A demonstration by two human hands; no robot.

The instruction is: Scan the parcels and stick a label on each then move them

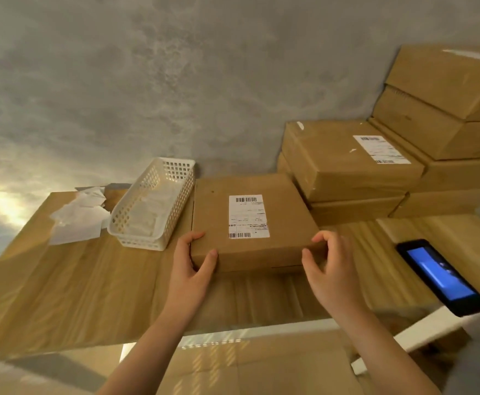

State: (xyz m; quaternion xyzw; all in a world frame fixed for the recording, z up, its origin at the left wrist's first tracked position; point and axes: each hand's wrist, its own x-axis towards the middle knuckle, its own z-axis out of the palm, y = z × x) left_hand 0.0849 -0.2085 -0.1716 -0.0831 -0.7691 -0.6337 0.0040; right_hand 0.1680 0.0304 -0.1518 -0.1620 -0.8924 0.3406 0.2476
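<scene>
At centre frame, a flat brown cardboard parcel [254, 223] with a white barcode label [248, 216] lies on the wooden table [76, 280]. The left hand [190, 266] and right hand [333, 269] each curl round a near corner, thumbs on its front face.

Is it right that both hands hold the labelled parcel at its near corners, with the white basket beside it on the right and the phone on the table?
Not quite. In the head view the white basket stands to the left of the labelled parcel, not the right. The rest holds: the left hand and right hand grip its near corners, and the phone lies on the table.
</scene>
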